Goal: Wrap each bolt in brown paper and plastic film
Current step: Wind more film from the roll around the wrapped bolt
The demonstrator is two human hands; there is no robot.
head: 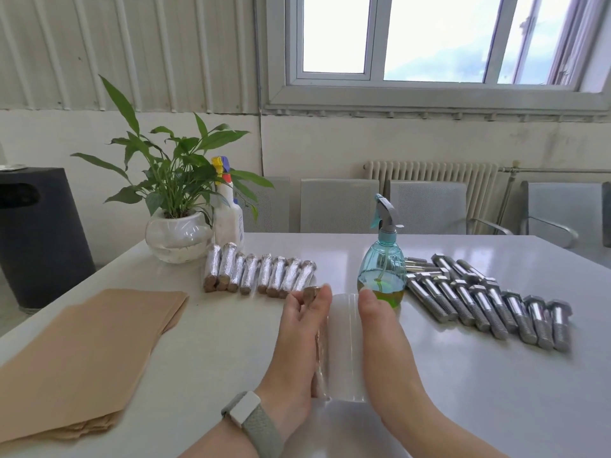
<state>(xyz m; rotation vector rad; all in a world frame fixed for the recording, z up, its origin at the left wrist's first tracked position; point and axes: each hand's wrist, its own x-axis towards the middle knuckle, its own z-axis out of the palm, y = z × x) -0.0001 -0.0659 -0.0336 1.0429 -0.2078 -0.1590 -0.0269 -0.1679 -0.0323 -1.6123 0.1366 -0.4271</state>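
My left hand grips a bolt wrapped in brown paper; only its far end shows past my fingertips. A strip of clear plastic film stretches from that bolt to my right hand, which holds the film's other side, likely on a roll hidden under the palm. Several finished bolts, shiny with film over brown paper, lie in a row behind my left hand. Several bare steel bolts lie in rows at the right. A stack of brown paper sheets lies at the near left.
A blue spray bottle stands just behind my right hand. A potted plant in a white bowl and a white spray bottle stand at the table's far left. Metal chairs line the far edge.
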